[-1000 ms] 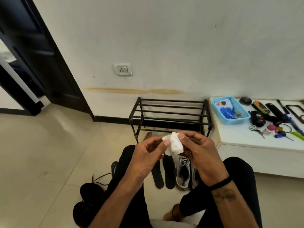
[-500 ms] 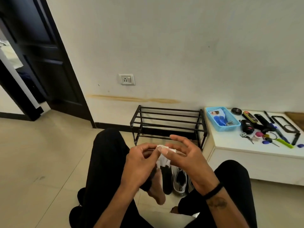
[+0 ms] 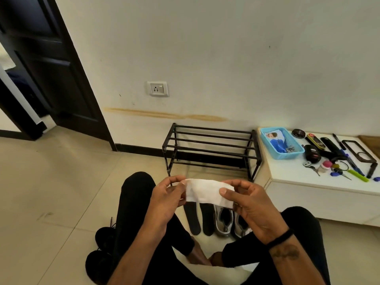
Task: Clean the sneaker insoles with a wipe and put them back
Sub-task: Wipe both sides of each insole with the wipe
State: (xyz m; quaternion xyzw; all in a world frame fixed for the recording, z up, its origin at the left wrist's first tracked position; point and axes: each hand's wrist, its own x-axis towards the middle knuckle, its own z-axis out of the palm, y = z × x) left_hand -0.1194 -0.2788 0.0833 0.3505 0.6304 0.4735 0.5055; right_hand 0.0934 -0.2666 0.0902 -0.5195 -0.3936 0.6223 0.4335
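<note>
Wipe (image 3: 208, 193), a crumpled wad a second ago, now stretched flat, left hand (image 3: 167, 199) and right hand (image 3: 249, 201) pinching its ends; ready for wiping; insoles (image 3: 200, 220) untouched on the floor (image 3: 61, 192) beside the sneakers (image 3: 230, 223).

Single head-worn wide-angle view, facing forward and down, close above hands

Insoles (image 3: 200, 218) and sneakers (image 3: 230, 222) lie on the tiled floor (image 3: 61, 192).
</note>
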